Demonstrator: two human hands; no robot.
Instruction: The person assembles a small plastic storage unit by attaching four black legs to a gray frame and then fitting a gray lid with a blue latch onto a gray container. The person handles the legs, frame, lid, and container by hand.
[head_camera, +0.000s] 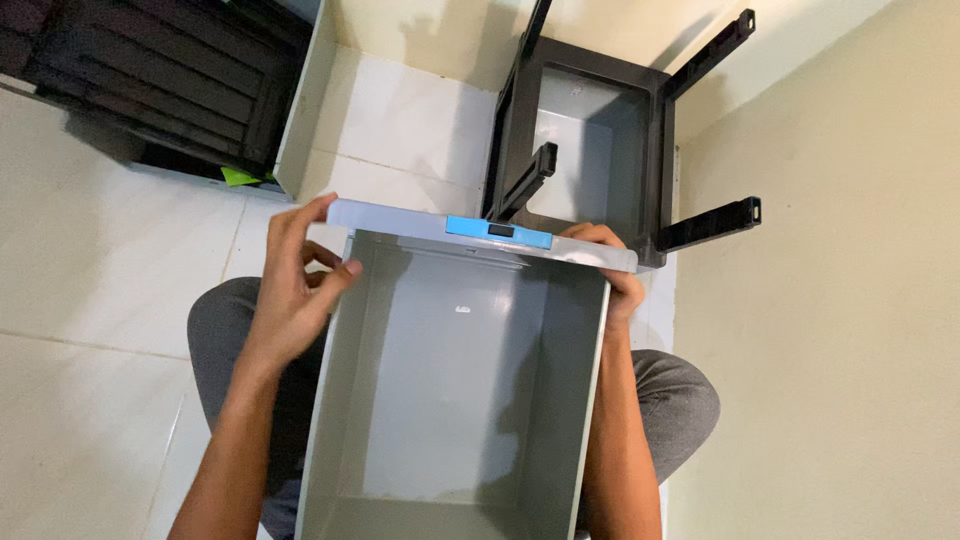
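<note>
Nearest me, over my lap in grey trousers (680, 405), I hold a grey plastic drawer (455, 390) with its open inside facing up. My left hand (295, 285) clasps its left wall near the front corner, thumb hooked inside, fingers curled outside. My right hand (612, 270) grips the right front corner, fingers wrapped over the rim. The drawer's front panel carries a blue handle (498, 231). Beyond it on the white tiled floor (90, 250) stands a dark upturned stool (600, 130), legs pointing up, by the cream wall (830, 250). Far left lies a dark slatted frame (160, 80).
</note>
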